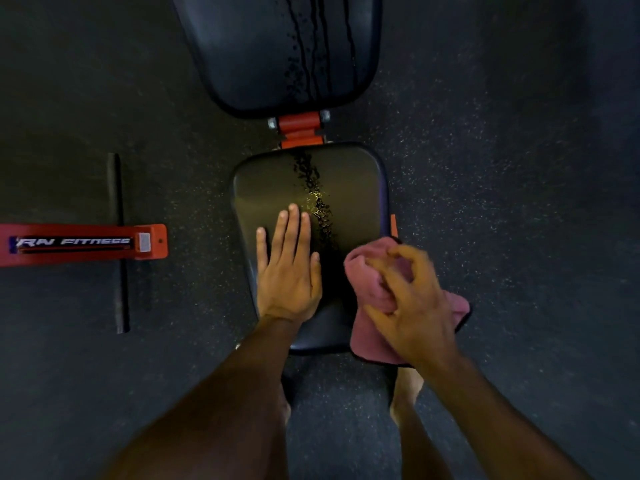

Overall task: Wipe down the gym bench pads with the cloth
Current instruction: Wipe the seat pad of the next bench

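- left hand [289, 268] flat on seat pad [349, 174], fingers straight, together
- right hand [412, 303] fingers clamped on pink cloth [367, 271] at pad's right edge
- wet streak [317, 199] down pad centre

An orange frame bar [83, 242] lettered "FITNESS" lies on speckled dark floor [502, 168].

Head camera looks steeply down, close above the seat pad [277, 188].
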`<state>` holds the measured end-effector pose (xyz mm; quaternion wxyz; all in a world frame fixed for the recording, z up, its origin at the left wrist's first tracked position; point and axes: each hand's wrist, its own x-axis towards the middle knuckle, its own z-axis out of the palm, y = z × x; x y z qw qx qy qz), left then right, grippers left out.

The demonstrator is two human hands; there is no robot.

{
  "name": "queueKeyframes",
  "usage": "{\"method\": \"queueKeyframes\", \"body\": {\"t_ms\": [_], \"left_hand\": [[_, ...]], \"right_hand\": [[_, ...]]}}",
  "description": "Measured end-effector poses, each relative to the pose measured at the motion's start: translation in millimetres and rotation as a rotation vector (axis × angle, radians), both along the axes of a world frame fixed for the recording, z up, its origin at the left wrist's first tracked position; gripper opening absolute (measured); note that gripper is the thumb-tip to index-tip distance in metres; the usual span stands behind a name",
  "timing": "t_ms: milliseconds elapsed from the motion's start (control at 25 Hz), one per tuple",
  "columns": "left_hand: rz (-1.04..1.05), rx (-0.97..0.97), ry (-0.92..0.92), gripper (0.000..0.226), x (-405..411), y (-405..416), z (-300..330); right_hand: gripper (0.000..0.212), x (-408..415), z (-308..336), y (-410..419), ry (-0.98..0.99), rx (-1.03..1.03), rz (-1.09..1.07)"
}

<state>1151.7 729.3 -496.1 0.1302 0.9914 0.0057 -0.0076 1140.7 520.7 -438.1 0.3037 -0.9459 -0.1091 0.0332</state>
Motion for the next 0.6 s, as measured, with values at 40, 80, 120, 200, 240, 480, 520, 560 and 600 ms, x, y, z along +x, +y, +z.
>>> {"method": "queueKeyframes", "body": {"t_ms": [40,80,120,200,240,480,520,560,600], "left_hand": [[0.006,-0.055,-0.005,0.058,1.5,3.3,2.7],[-0.006,-0.092,-0.01,0.055,3.5,11.3,5.4],[-0.05,-0.092,-0.012,0.052,6.1,21.1,6.2],[-0.21,-0.007,-0.04,0.05,10.2,43.3,4.1],[-0.274,0.02,-0.058,0.051,11.1,51.0,2.1],[-0.109,-0.037,-0.053,0.055,11.6,53.6,-7.5],[-0.097,-0.046,-0.038,0.056,12.8,54.9,-6.7],[-0.097,-0.051,-0.026,0.056,13.3,56.2,-6.3],[-0.106,-0.055,-0.024,0.057,13.5,56.6,-6.0]], "right_hand": [[0.065,-14.2,-0.5,1.5,0.001,-0.067,0.073],[0.07,-28.1,-3.3,1.6,0.01,-0.115,0.147],[0.071,-37.1,-10.2,0.0,-0.006,-0.16,0.198],[0.061,-38.3,-25.9,4.4,-0.047,-0.191,0.164],[0.056,-35.4,-31.6,14.1,-0.046,-0.173,0.073],[0.055,-77.3,-25.9,73.4,0.019,-0.21,0.245],[0.051,-77.6,-24.9,58.5,0.01,-0.222,0.276],[0.047,-69.9,-26.5,42.2,-0.017,-0.246,0.27],[0.044,-54.0,-28.5,29.9,-0.018,-0.282,0.23]]}}
